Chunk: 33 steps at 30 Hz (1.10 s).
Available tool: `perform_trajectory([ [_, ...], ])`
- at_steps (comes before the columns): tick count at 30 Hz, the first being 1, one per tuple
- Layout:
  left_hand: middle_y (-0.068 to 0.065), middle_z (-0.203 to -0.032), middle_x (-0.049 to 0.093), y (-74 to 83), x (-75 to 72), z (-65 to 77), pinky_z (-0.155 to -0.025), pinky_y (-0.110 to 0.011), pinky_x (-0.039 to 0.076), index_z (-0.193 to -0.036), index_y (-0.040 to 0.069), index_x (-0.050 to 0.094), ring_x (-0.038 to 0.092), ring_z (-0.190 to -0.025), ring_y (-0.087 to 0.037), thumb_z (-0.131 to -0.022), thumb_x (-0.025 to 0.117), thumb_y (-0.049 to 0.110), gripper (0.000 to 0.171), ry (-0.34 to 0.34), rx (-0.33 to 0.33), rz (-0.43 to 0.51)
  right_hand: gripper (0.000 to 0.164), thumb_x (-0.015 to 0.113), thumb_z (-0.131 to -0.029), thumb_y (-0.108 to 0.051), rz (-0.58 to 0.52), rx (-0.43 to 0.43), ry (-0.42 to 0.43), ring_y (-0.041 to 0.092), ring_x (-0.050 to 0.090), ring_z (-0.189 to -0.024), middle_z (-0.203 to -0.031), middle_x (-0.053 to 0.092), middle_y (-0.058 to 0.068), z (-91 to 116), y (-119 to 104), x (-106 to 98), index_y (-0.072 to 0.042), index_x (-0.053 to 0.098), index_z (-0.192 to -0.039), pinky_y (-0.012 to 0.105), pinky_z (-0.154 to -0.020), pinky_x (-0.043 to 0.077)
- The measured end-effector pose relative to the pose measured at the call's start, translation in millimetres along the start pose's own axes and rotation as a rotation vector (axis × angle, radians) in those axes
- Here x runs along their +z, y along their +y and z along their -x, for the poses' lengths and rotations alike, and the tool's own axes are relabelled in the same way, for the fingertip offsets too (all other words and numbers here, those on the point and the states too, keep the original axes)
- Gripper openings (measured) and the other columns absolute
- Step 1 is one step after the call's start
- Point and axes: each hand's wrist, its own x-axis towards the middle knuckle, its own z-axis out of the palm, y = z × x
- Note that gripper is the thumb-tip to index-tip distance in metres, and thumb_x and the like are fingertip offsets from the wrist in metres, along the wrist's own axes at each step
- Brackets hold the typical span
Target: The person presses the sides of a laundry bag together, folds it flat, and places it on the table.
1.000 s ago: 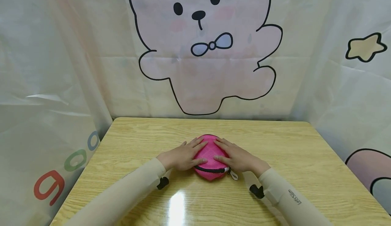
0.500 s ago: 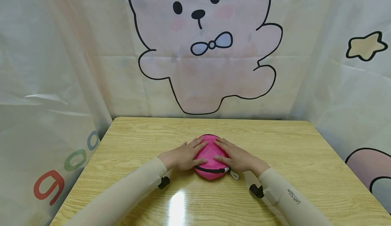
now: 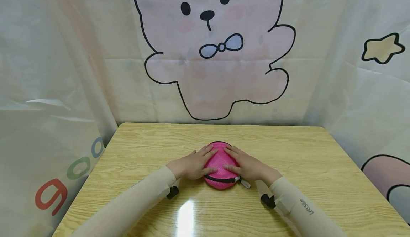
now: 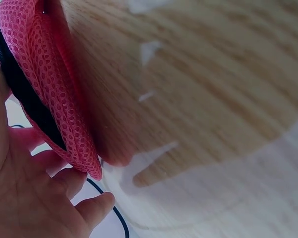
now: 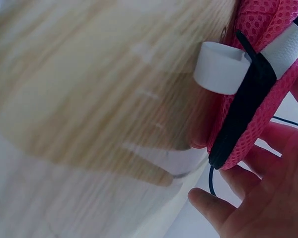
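Observation:
A round pink mesh zip pouch (image 3: pixel 220 161) rests on the wooden table, with a black zip band (image 3: pixel 221 179) along its near side. From the left, my left hand (image 3: pixel 192 164) lies on it, fingers straight and spread over the mesh. My right hand (image 3: pixel 249 164) rests on the opposite side in the same way. A white loop tab (image 5: pixel 221 67) hangs from the zip's right end, clear of the fingers. In the left wrist view the pouch's mesh side (image 4: pixel 49 89) appears beside the palm. What the pouch contains is hidden.
The wooden table (image 3: pixel 144 141) spreads out around the pouch. Behind it hangs a curtain (image 3: pixel 128 87) with a cartoon bear, and more curtain stands along both sides. Black wrist-camera mounts (image 3: pixel 268 201) sit under the sleeves.

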Motion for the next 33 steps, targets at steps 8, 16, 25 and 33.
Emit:
perform_trajectory([
  [8,-0.009,-0.176,0.01,1.2,1.5,1.5,-0.126,-0.061,0.024,-0.168,0.017,0.016,0.011,-0.163,-0.032,-0.106,0.042,0.061,0.08,0.008,0.008,0.003,0.079,0.057,-0.104,-0.052,0.006,0.0,0.006,0.044,0.023,-0.158,-0.172,0.023,0.018,0.5,-1.2,0.7,-0.006,0.031,-0.163,0.061,-0.124,0.029],
  [16,-0.012,-0.175,0.014,2.8,4.3,2.0,-0.125,-0.06,0.027,-0.167,0.014,0.018,0.013,-0.162,-0.033,-0.107,0.043,0.058,0.079,0.018,0.014,-0.016,0.077,0.057,-0.105,-0.049,0.022,-0.001,0.004,0.043,0.023,-0.158,-0.172,0.022,0.018,0.5,-1.4,2.8,-0.005,0.031,-0.163,0.06,-0.124,0.029],
  [25,-0.013,-0.175,0.014,4.0,6.2,2.9,-0.125,-0.058,0.029,-0.167,0.013,0.018,0.013,-0.162,-0.033,-0.107,0.042,0.058,0.079,0.021,0.016,-0.02,0.077,0.057,-0.105,-0.048,0.023,0.006,0.001,0.044,0.021,-0.158,-0.172,0.021,0.018,3.1,-5.0,3.6,-0.005,0.03,-0.163,0.06,-0.124,0.028],
  [33,-0.013,-0.175,0.015,3.5,7.0,2.4,-0.124,-0.058,0.031,-0.167,0.012,0.019,0.013,-0.162,-0.034,-0.108,0.043,0.057,0.078,0.026,0.023,-0.036,0.079,0.058,-0.104,-0.05,0.029,0.009,0.003,0.044,0.021,-0.158,-0.172,0.021,0.018,2.9,-6.3,3.8,-0.006,0.031,-0.163,0.06,-0.124,0.029],
])
